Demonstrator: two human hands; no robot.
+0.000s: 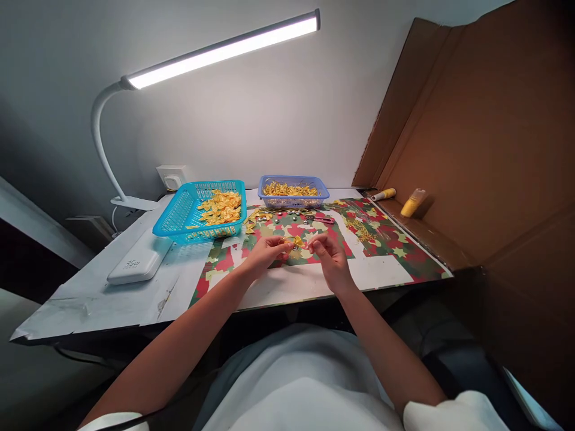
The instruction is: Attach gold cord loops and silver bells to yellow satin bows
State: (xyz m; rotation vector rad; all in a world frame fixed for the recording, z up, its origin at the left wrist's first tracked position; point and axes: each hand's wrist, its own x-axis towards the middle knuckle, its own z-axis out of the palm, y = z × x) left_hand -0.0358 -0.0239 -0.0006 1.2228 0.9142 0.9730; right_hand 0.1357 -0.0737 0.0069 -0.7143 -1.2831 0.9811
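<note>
Over the front middle of the table, my left hand is closed in a pinch on a small yellow ribbon bow. Just to the bow's right, my right hand has thumb and forefinger pressed together; what lies between them is too small to make out. Behind my hands several small silver balls, like bells, lie on a patterned sheet. Near them is a pink-handled tool, perhaps thread snips. A loose heap of thin gold strands lies to the right.
A teal basket with yellow bows stands at left, a purple basket with gold pieces at the back. A white power bank lies at left. A lamp hangs above. Cardboard walls the right, with yellow thread spools beside it.
</note>
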